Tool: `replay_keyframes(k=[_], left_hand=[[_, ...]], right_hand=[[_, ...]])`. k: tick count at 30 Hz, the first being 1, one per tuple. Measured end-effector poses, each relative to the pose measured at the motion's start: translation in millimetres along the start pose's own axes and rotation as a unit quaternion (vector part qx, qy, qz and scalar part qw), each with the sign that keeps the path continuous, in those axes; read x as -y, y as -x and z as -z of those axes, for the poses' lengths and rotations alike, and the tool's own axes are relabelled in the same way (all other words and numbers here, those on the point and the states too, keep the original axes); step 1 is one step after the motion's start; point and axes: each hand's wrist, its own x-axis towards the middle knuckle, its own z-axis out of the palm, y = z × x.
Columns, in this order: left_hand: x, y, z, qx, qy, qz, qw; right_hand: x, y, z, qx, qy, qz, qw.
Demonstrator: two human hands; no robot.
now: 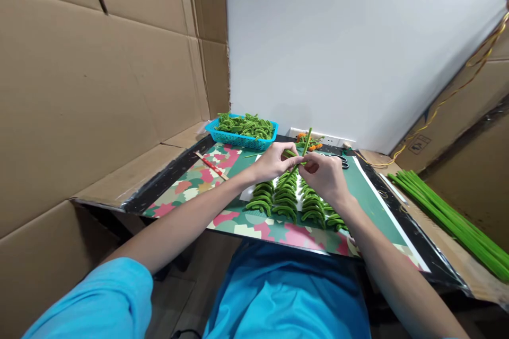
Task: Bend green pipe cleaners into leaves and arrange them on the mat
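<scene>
Both hands meet above the middle of the table, pinching a fuzzy green pipe cleaner (308,137) that slants up between them. My left hand (275,161) closes thumb and fingers on it from the left. From the right, my right hand (324,172) grips it with bent fingers. A bent green piece also shows by the left fingertips; how the two join is hidden by the fingers. Below the hands lie rows of curved green pipe-cleaner pieces (285,196), partly on white paper. Behind the right hand, scissors (342,161) show dark handles.
A blue basket (254,143) heaped with bent green pieces stands at the back left. Nearby are a red-wrapped stick (212,166) and an orange-green bundle (309,142). Long green pipe cleaners (449,217) lie at right. Cardboard (131,79) walls the left side.
</scene>
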Motion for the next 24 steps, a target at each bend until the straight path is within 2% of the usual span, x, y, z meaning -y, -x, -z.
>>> replay_keyframes(k=[5, 11, 15, 24], left_hand=[[3, -2, -2, -0.005, 0.042, 0.028, 0.999], [0, -5, 2, -0.011, 0.150, 0.092, 0.984], [0, -4, 4, -0.007, 0.158, 0.093, 0.983], [-2, -3, 5, 0.052, 0.176, 0.099, 0.978]], right_hand=[[-3, 2, 1, -0.002, 0.006, 0.001, 1.000], [-3, 6, 9, -0.053, 0.008, 0.044, 0.998], [-3, 8, 9, -0.056, 0.042, 0.075, 0.995], [-9, 8, 8, -0.046, 0.028, 0.083, 0.995]])
